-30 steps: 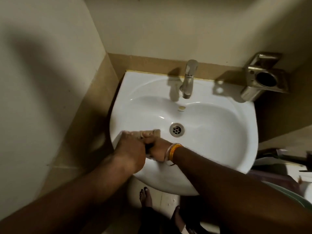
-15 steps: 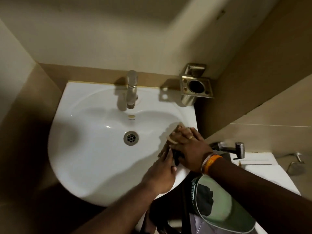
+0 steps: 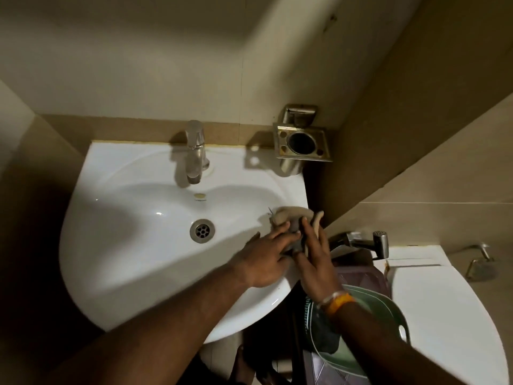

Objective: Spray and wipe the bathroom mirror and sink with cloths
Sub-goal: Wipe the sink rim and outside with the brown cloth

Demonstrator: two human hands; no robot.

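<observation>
Both the left hand [image 3: 266, 257] and right hand [image 3: 313, 257] press flat-fingered on the soft, limp beige cloth [image 3: 291, 215], which looks easily bunched against the slick white ceramic sink [image 3: 133, 245].

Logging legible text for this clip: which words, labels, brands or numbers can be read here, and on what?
None can be read.
Sink: a small dark mark under the overflow cap, too small and blurred to read.
Tap, wall holder, cloth: no text visible.
</observation>
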